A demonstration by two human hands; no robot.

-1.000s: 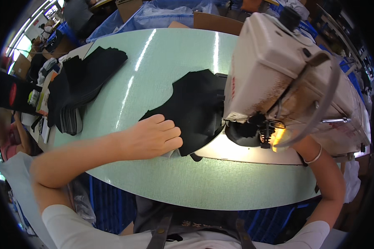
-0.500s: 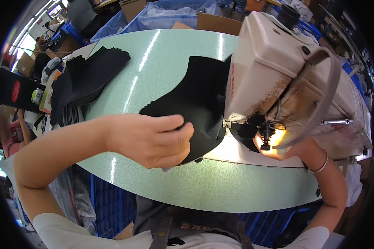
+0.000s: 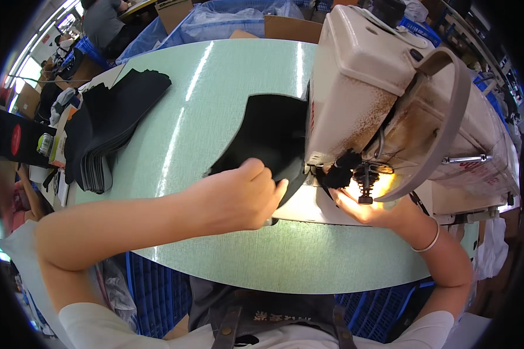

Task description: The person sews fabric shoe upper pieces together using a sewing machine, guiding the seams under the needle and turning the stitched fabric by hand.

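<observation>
A black fabric piece (image 3: 266, 131) with curved edges lies on the table, its right side running under the head of a sewing machine (image 3: 355, 75). My left hand (image 3: 241, 195) is closed over the near left part of the piece, thumb and fingers pinching its edge. Beside the machine's presser area, my right hand (image 3: 372, 209) has its fingers together at the near edge of the same piece. Those fingertips are partly hidden by the machine's thread parts (image 3: 365, 177). A bright lamp glow lights this spot.
A stack of black cut pieces (image 3: 108, 125) rests at the table's left. The pale green tabletop (image 3: 204, 99) curves around the machine. Blue crates (image 3: 233, 23) with plastic bags and cardboard stand behind. Other people (image 3: 108, 26) sit at the far left.
The black piece has turned and slid closer under the machine head. My left hand has shifted along its edge, and my right hand has moved left toward the presser area. The view has shifted slightly.
</observation>
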